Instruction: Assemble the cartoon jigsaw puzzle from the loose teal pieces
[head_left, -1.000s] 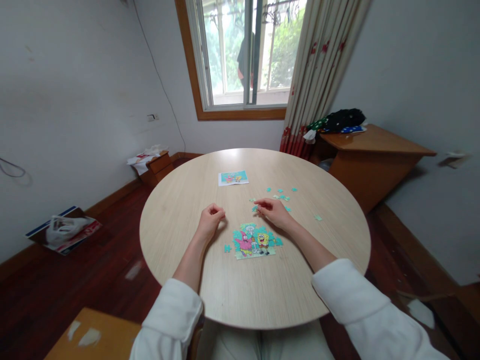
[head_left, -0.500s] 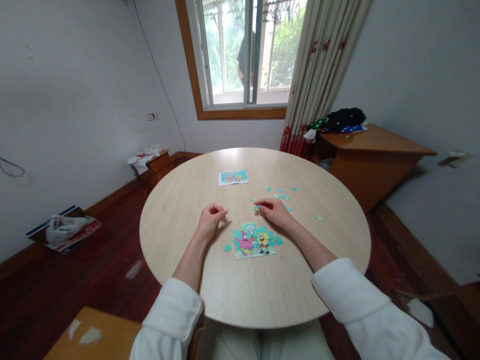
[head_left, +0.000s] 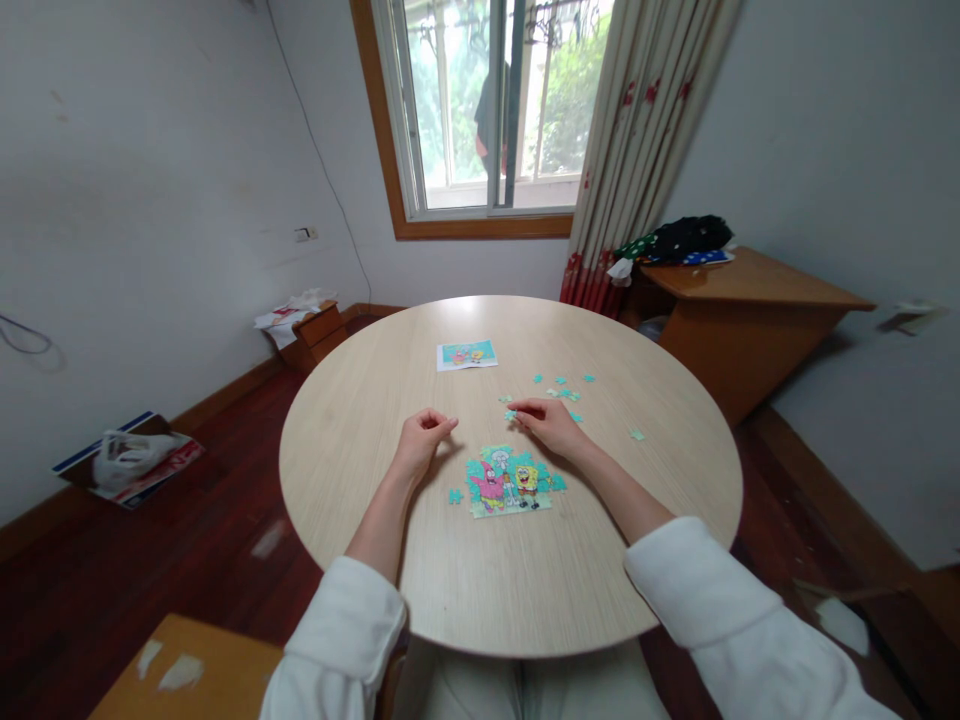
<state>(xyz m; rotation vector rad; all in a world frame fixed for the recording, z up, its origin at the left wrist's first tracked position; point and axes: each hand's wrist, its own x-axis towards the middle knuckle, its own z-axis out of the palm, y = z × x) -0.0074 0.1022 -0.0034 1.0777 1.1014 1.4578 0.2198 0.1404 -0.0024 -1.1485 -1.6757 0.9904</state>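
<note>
A partly joined jigsaw puzzle (head_left: 510, 483) with cartoon figures lies on the round table (head_left: 525, 590) in front of me. Above its right side, my right hand (head_left: 549, 424) pinches a teal puzzle piece (head_left: 511, 415) between thumb and fingers. My left hand (head_left: 426, 436) is closed, thumb against fingers, up and to the left of the puzzle; whether it holds anything small is hidden. One loose teal piece (head_left: 455, 496) sits just left of the puzzle. Several more loose pieces (head_left: 562, 393) are scattered beyond my right hand, and a pale green piece (head_left: 637, 435) lies farther right.
A printed picture sheet (head_left: 466, 355) with the same cartoon figures lies toward the table's far side. A wooden desk (head_left: 757, 280) with a pile of dark cloth (head_left: 690, 238) stands at right. A person (head_left: 489, 120) is visible through the window.
The puzzle piece in my right hand has turned slightly and shifted a little. My left hand has barely moved. The joined puzzle and loose pieces stay where they were.
</note>
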